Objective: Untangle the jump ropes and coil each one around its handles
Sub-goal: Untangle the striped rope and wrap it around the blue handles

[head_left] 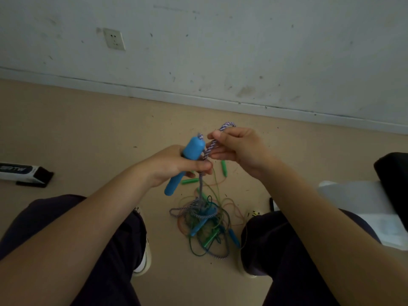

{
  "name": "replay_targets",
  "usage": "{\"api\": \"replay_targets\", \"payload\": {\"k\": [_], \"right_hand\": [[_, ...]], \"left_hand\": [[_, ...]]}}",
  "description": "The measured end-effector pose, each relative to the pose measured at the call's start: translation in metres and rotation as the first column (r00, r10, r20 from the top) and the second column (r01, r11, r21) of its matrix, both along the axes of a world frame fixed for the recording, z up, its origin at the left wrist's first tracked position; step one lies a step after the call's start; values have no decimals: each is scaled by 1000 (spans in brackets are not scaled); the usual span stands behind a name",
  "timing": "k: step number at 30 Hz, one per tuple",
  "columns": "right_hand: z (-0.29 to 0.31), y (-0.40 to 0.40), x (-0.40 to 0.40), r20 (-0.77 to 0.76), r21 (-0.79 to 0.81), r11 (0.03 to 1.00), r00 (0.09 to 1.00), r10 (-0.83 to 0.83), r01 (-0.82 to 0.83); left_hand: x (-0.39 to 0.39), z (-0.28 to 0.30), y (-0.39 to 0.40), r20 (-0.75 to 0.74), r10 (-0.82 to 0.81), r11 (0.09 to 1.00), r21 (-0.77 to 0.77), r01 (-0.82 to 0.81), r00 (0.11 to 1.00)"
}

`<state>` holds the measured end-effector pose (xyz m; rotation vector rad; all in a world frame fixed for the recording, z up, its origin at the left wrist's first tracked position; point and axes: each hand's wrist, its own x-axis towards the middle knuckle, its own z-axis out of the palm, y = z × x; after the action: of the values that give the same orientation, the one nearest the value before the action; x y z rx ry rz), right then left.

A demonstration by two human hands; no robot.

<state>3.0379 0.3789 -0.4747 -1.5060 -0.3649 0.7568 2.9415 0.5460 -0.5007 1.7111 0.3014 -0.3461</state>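
left hand [174, 166]: wrapped round blue handle [183, 164], held up as a winding core. right hand [238, 149]: pinching purple-white rope [210, 146], likely to feed a turn. remaining ropes: tangled pile [207, 221] on floor [88, 129] between the feet.

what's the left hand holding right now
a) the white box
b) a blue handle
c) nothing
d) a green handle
b: the left hand grips the blue handle, raised above the tangle on the floor, while the right hand pinches the purple-and-white braided rope beside it.
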Motion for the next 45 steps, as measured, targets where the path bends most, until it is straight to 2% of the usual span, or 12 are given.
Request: {"api": "replay_targets", "payload": {"k": [4,8,11,14,17,22,26,28,32,38,41,45], "right_hand": [[2,-3,5,62,-51,992,992,-113,116],[1,-19,16,376,-426,887,927,-3,175],[4,-20,13,531,-366,921,843,89,133],[-1,-8,-6,386,-350,921,869,310,-174],[-6,0,-18,214,-449,844,882,420,-293],[14,-11,1,406,-549,821,810,424,-155],[16,-39,35,459,-290,943,888,-15,166],[14,-46,41,414,-306,948,909,49,89],[7,-30,17,369,-440,878,855,365,-185],[-7,4,-13,328,-507,800,786,524,-322],[-4,5,-12,375,-458,858,824,424,-233],[9,-12,11,382,-254,965,910,161,-64]], "left_hand": [[3,2,8,53,116,993,-21,-115,992],[4,3,6,91,209,977,-58,-205,974],[4,4,2,96,197,980,-46,-193,976],[4,4,-1,109,172,985,-47,-168,979],[5,6,-4,106,101,995,-24,-99,989],[4,20,20,105,65,993,87,-74,992],[-3,27,49,137,161,978,111,-177,977],[-7,26,52,138,168,976,117,-185,976],[-7,19,33,116,80,992,83,-90,990],[1,14,12,85,5,998,63,-11,996],[2,20,20,104,28,994,103,-38,994],[-2,31,48,173,103,987,102,-122,979]]}}
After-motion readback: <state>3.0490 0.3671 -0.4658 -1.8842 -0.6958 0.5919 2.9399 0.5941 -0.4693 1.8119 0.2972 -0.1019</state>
